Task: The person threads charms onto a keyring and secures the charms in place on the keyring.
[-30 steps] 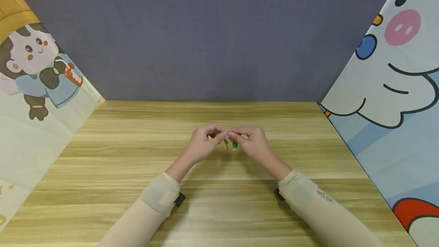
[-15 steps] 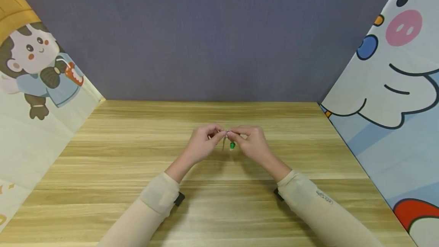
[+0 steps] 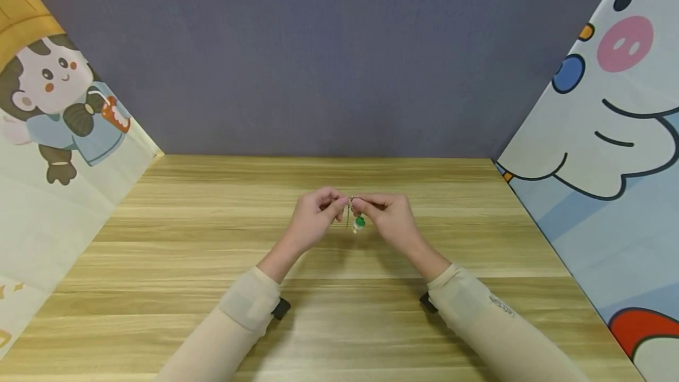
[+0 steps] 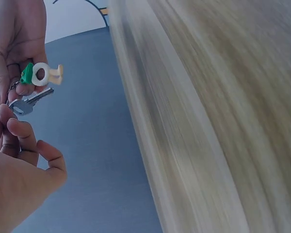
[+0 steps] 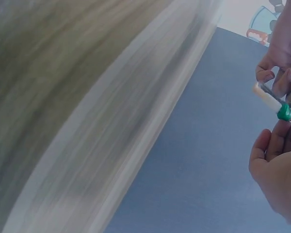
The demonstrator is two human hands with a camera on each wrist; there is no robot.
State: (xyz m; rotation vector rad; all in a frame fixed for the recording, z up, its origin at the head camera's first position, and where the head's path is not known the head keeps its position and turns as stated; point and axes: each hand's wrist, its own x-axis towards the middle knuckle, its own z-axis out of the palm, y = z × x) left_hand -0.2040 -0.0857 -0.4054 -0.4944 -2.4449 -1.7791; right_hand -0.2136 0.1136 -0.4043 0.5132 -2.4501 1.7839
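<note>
A keychain hangs between the two hands above the table. Its small metal key ring sits at the meeting fingertips. Thumb and fingers of my left hand pinch the ring's left side, where a silver key dangles. From the other side my right hand pinches the ring and its short chain. Below the right fingertips hangs a charm, a small figure with a green top, white ring-shaped body and pale yellow legs. In the right wrist view the charm partly covers the key. Fingers hide part of the ring.
The wood-grain table extends below both forearms. A grey-blue panel stands along its back edge. Printed cartoon panels flank it at left and right.
Both hands stay close together, pinching the key ring. The ring shows more clearly between the fingertips; the key now hangs straighter, and the charm has turned to show its white body.
</note>
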